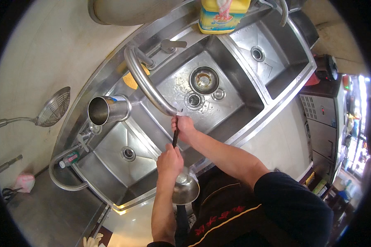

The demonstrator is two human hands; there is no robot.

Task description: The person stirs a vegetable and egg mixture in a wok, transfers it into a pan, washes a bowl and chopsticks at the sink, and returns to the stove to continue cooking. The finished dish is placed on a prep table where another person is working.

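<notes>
My right hand is closed around a thin dark handle, just under the mouth of the curved steel tap. Lower on the same handle, my left hand is closed too. A round metal bowl shows below the left hand, close to my apron, and looks like the head of a ladle. Where handle and bowl join is hidden by the left hand. Both hands are over the front of the middle sink basin. In that basin lie a small metal bowl and a strainer plug beside the drain.
A steel cylinder lies tilted at the back left, near a yellow sponge. Behind the basins stands a yellow jug. A small bottle rests by the left tap. A skimmer hangs on the wall.
</notes>
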